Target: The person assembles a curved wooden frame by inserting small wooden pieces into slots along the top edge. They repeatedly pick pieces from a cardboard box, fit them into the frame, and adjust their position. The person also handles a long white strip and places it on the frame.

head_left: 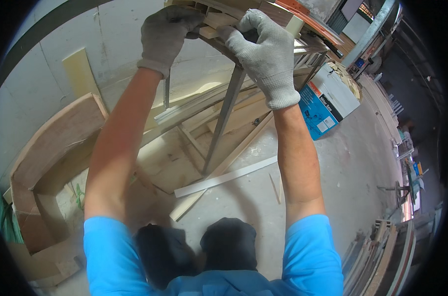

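Observation:
Both my hands wear pale knitted work gloves and reach up to the top of a metal-legged stand (225, 116). A small light wooden block (209, 32) sits between them at the stand's edge, and another wood piece (219, 20) lies just behind it. My left hand (168, 37) has curled fingers closed at the block's left end. At its right end, the thumb and bent fingers of my right hand (268, 54) are closed around it. The gloves partly hide the grip. More wood pieces (273, 13) lie on the stand behind my hands.
A blue and white cardboard box (327, 101) stands right of the stand. Long boards (224, 160) lie below it, with a white strip (226, 176) across the floor. A curved wooden panel (56, 143) leans at left; stacked lengths (382, 261) lie lower right.

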`<state>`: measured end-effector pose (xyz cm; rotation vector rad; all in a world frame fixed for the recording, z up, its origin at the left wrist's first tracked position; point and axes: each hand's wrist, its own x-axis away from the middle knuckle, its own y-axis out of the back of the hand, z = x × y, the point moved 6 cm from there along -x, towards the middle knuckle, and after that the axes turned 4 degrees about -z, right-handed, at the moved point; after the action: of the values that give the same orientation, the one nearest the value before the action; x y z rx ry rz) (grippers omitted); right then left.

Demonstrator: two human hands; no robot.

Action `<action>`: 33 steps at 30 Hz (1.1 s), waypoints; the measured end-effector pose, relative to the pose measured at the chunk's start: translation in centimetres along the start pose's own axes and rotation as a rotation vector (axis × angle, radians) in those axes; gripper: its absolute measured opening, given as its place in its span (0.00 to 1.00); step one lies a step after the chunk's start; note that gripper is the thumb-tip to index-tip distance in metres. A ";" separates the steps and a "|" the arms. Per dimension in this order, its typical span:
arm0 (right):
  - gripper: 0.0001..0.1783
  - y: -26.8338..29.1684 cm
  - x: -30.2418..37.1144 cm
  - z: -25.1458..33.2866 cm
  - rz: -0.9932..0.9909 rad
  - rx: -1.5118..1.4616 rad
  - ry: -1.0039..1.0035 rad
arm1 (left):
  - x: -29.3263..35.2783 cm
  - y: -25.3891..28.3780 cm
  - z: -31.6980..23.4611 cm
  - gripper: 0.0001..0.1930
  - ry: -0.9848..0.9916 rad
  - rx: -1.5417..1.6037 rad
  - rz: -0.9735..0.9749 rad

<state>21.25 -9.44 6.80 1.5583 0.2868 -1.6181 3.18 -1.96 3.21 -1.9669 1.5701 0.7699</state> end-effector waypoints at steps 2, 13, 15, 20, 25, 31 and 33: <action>0.12 0.0 -0.1 -0.3 0.018 -0.020 -0.032 | 0.2 -0.1 0.1 0.13 0.003 -0.028 -0.017; 0.17 3.0 1.7 0.4 -0.074 -0.035 -0.111 | 3.6 4.3 -0.2 0.16 0.161 0.078 -0.184; 0.19 3.8 2.5 0.7 -0.085 -0.117 -0.162 | 5.1 4.3 0.2 0.16 0.212 0.062 -0.130; 0.17 6.1 7.2 4.4 0.173 -0.878 -0.411 | 10.9 3.6 0.8 0.16 0.357 -0.037 0.178; 0.29 5.4 11.0 11.0 0.576 -1.480 -0.294 | 18.0 4.6 0.8 0.17 0.495 -0.095 0.285; 0.34 8.5 11.0 15.2 0.112 -1.896 0.218 | 24.8 6.3 1.9 0.19 0.682 0.037 0.171; 0.22 8.4 11.2 14.7 0.279 -1.844 0.089 | 26.8 6.7 2.5 0.19 0.722 0.082 0.125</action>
<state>18.20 -29.10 2.82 0.1537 1.1138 -0.4662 0.99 -20.16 -17.58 -2.2303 2.0883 0.0036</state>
